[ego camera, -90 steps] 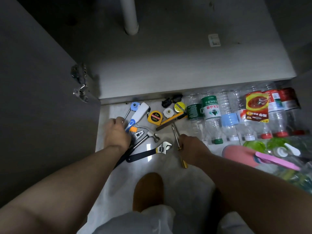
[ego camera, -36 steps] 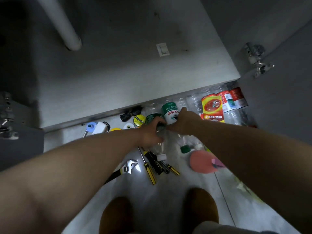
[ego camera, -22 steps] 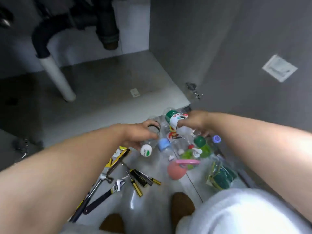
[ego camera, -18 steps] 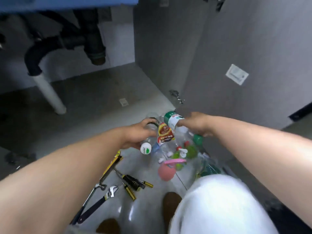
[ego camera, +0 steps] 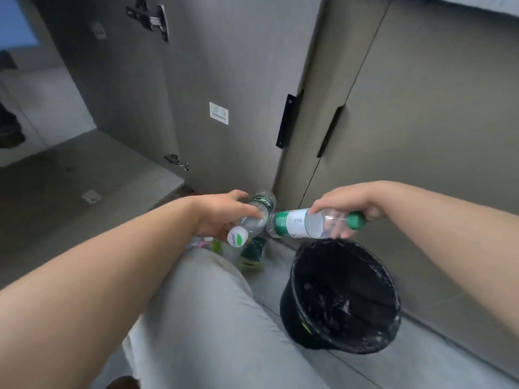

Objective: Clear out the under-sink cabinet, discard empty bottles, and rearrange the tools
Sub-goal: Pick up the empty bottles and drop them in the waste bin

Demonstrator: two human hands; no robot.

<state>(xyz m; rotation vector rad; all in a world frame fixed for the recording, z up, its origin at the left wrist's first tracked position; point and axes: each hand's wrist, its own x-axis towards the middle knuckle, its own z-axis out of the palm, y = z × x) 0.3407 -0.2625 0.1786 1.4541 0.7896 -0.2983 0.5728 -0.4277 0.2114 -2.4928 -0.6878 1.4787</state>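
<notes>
Lifted now | left hand [ego camera: 219, 217] grips 1 white-capped bottle [ego camera: 248, 223] | right hand [ego camera: 348, 202] grips 1 green-capped bottle [ego camera: 297, 227] | 1 bin [ego camera: 292, 324]

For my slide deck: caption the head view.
Left hand holds a white-capped bottle, right hand a green-capped bottle, by a black-lined bin.

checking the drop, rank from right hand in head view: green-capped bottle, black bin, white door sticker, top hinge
1. green-capped bottle, held in the right hand
2. black bin, just below
3. white door sticker, up left
4. top hinge, upper left
</notes>
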